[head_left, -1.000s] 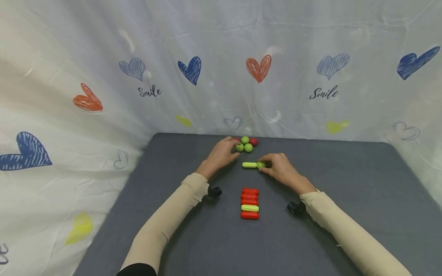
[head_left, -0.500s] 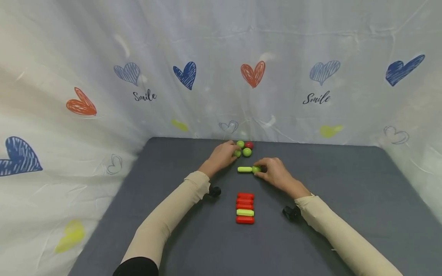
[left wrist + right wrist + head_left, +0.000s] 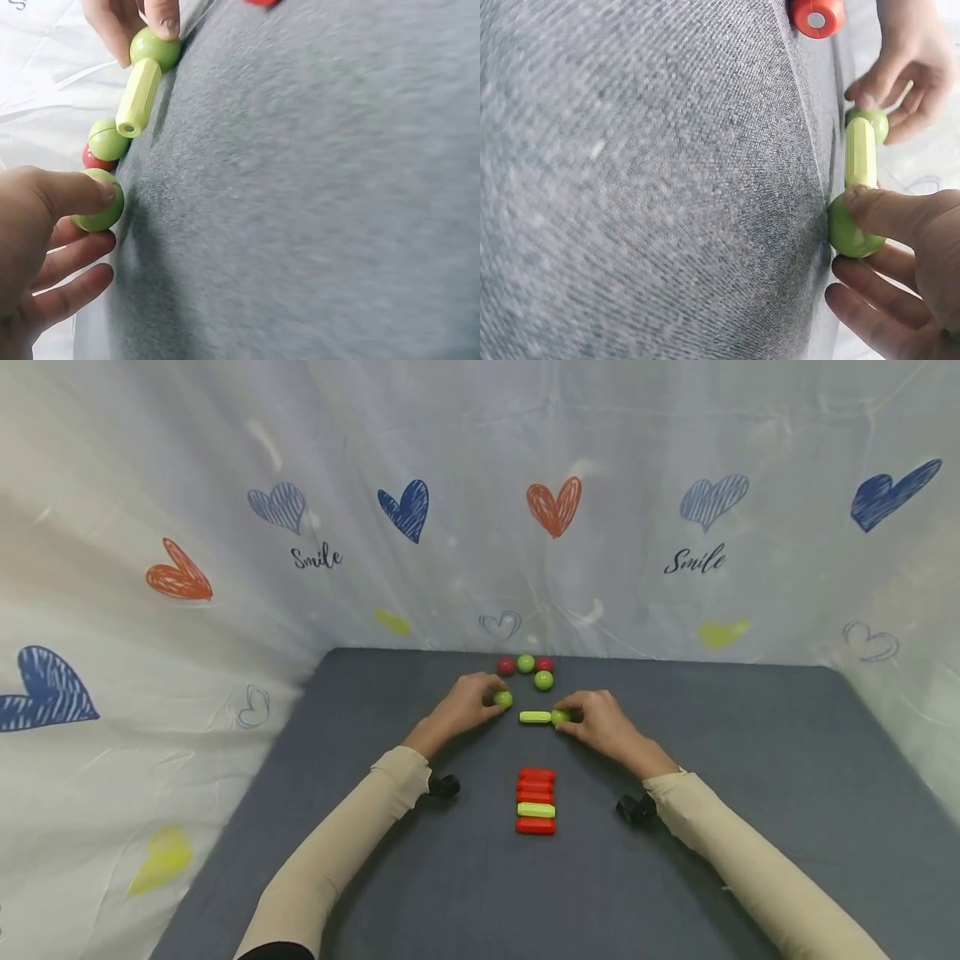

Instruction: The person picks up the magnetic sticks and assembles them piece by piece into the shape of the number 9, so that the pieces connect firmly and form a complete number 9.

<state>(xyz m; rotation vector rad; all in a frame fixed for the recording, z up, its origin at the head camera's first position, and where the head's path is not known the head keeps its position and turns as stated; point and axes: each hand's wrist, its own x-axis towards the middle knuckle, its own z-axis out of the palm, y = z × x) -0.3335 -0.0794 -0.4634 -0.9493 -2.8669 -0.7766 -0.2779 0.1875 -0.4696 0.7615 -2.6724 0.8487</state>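
Observation:
In the head view, my left hand [image 3: 463, 703] pinches a green ball [image 3: 503, 699] between thumb and fingers, just above the grey tabletop. To its right, my right hand [image 3: 602, 724] pinches another green ball [image 3: 853, 234]. A yellow-green ribbed stick [image 3: 535, 717] extends from that ball toward the left hand; the two are joined end to end. The stick's free end, with a small round spot, faces the left wrist camera. A short gap separates it from the left hand's ball. Fingers partly cover both balls.
Two red balls [image 3: 506, 667] and two green balls [image 3: 543, 680] lie at the table's back, near the heart-printed curtain [image 3: 630, 568]. Closer in, several red sticks [image 3: 536, 826] and one yellow-green stick [image 3: 536, 810] lie in a column between the arms.
The left hand has taken a green ball from the cluster and brought it nearer, uncovering a red ball behind. The right hand stays nearly still with its ball and stick.

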